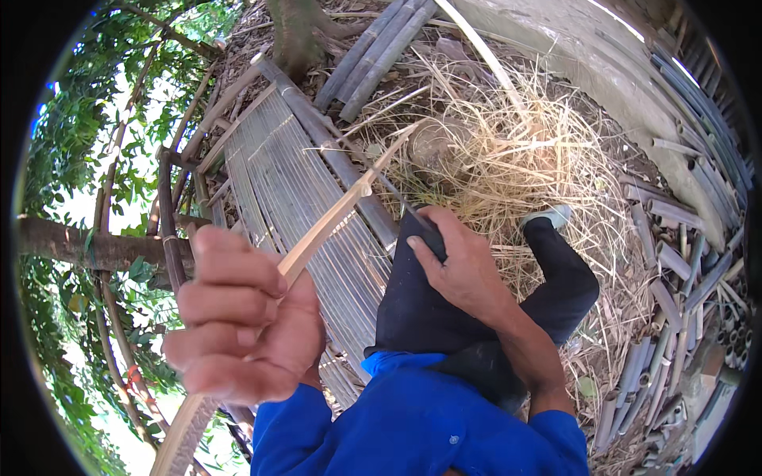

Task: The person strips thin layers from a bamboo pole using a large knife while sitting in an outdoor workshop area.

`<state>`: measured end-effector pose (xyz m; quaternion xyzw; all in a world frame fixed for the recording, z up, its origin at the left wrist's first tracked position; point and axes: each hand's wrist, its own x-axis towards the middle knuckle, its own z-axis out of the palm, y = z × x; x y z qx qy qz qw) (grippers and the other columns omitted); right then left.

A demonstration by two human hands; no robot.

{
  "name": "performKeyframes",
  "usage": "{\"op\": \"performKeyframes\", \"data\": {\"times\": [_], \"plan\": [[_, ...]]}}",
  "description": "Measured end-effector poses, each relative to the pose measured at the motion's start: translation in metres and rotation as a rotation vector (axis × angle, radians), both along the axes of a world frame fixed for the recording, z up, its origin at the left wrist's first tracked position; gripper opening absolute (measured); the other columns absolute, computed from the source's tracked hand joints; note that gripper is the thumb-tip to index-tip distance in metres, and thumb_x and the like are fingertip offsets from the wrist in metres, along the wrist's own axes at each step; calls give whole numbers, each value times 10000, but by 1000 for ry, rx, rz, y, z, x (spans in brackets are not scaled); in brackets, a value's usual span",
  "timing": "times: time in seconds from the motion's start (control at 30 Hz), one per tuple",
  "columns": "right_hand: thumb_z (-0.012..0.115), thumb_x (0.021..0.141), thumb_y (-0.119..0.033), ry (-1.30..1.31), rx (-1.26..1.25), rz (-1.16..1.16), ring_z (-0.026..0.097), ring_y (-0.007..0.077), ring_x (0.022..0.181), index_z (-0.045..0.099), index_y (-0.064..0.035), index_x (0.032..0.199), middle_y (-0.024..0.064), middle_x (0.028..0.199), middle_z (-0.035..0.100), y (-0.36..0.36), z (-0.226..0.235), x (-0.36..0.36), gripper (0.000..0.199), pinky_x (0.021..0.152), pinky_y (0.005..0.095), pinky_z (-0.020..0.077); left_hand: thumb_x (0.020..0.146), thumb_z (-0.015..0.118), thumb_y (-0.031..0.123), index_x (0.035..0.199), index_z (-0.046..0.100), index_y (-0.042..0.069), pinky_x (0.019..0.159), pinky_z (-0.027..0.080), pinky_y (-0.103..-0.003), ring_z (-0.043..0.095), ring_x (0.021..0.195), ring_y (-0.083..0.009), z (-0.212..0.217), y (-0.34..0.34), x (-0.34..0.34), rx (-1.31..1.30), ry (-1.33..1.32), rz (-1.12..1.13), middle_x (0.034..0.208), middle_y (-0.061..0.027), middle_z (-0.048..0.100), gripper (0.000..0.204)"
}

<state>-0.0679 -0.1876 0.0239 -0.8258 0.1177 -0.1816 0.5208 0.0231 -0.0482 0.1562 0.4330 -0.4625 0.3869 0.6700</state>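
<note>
Two bare hands belong to the person wearing the camera. Nearest, the left hand (238, 317) is raised, its fingers curled and clamped around a long, pale tan strip of split bamboo (321, 230). The strip slants from the lower left, through the fist, to a thin tip at upper centre; held this high and close, it is probably easy to inspect along its length.

Below it lies a bright blue long-sleeved shirt (429, 412). The right hand (468, 270) lies over a knee in black trousers (421, 317), thumb apart from the fingers, perhaps using the leg as a steady support. Past it pokes a thin dark grey edge (392, 189), possibly a blade; whether the hand grips it, I cannot tell.

Beyond, at left, is a grey-brown bench of narrow bamboo slats (294, 174). At right, a pale grey shoe (556, 216) rests beside a heap of straw-coloured shavings (548, 159), probably let fall within foot's reach. Farther off are grey bamboo poles (381, 55), lying side by side, and a brown tree trunk (295, 36).
</note>
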Motion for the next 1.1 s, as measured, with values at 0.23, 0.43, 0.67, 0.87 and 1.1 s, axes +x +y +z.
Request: {"op": "performKeyframes", "data": {"times": [0.23,0.43,0.67,0.87,1.1], "plan": [[767,868,-108,-218,-210,20,708,360,774,608,-6,1126,179,957,675,17,12,2,320,625,403,579,1048,388,456,689,343,172,712,249,-365,301,675,-164,-3,-3,0,-19,-105,84,535,7,321,460],[707,909,-148,-138,-359,18,641,348,622,595,-40,998,150,795,603,23,-4,20,180,522,439,538,1037,392,432,649,371,186,730,240,-373,281,720,-169,-8,-5,-8,-126,10,150,524,22,311,460],[685,924,-172,-125,-344,22,625,362,616,578,-47,967,155,715,574,22,-7,34,169,513,448,525,1004,399,416,613,318,203,781,281,-389,353,762,-175,16,20,-1,106,-82,232,550,45,289,453],[631,924,-141,-330,-378,105,636,279,530,577,-67,1014,97,722,522,27,15,5,129,455,404,535,943,440,286,603,295,211,807,295,-401,355,762,-178,1,-1,-7,-63,-71,245,554,43,270,377],[639,924,-149,-66,-246,105,645,331,611,544,-39,999,177,763,598,15,-3,28,163,517,435,541,913,488,324,588,279,201,846,294,-419,369,820,-206,-4,16,-4,-10,-76,261,617,40,306,405]]}}
